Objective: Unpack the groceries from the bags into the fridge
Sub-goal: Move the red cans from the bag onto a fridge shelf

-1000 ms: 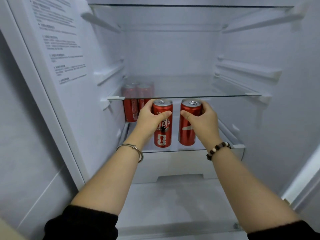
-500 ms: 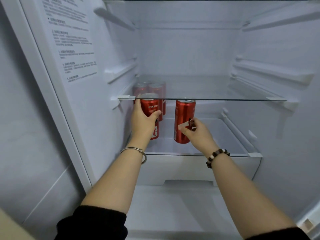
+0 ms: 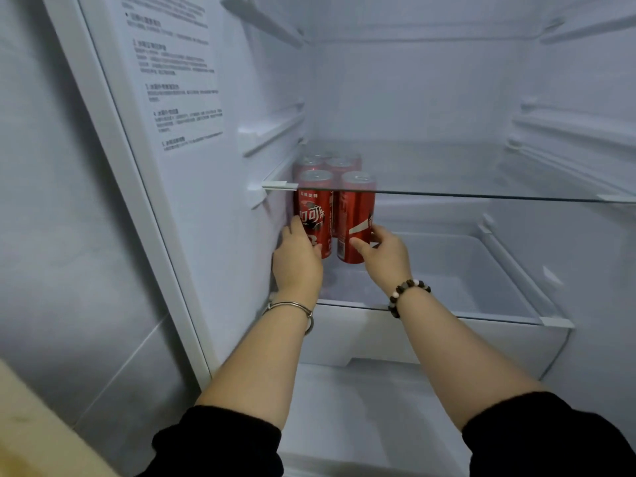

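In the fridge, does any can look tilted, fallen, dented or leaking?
Nothing stands out. The four red cans stand upright by the left wall, under the glass shelf. The left hand holds the front left can, the right hand the front right can. No spill shows.

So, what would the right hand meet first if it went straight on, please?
The right hand grips the front right can; pushed on, that can would probably hit the rear can just behind it, though depth is unclear.
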